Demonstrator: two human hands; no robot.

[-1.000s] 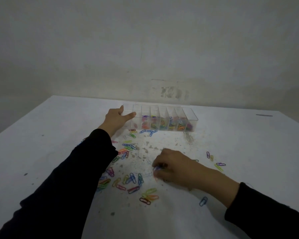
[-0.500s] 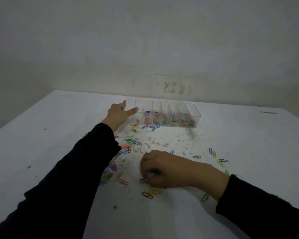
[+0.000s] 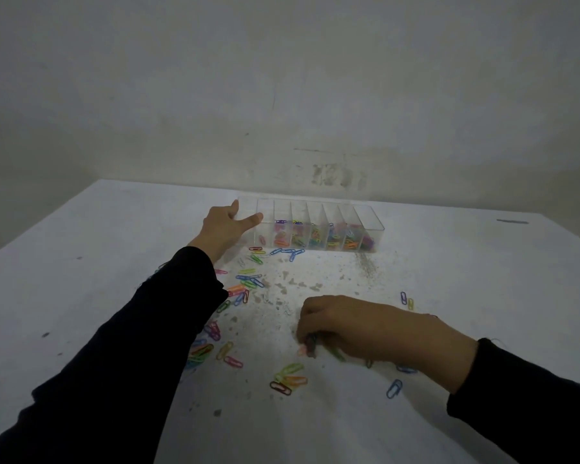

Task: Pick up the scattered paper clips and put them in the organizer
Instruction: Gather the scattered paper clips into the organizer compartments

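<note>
A clear plastic organizer (image 3: 369,217) with several compartments stands at the back of the white table, coloured paper clips inside most of them. My left hand (image 3: 223,229) rests against its left end, thumb on the front wall and fingers around the corner. Scattered paper clips (image 3: 248,279) lie between the organizer and me, with more near my left sleeve (image 3: 211,331). My right hand (image 3: 342,324) is curled down on the table, fingers pinched on a few clips (image 3: 310,344). A small group of green, orange and red clips (image 3: 288,378) lies just in front of it.
The white table (image 3: 81,262) has a scuffed, speckled patch in the middle. Two clips (image 3: 406,299) lie to the right of my right hand and a blue one (image 3: 394,388) by my right wrist. A grey wall rises behind the table's far edge.
My right hand slid left across the table, then back toward the right, gathering clips under its fingers. My left hand stayed on the organizer's left end.
</note>
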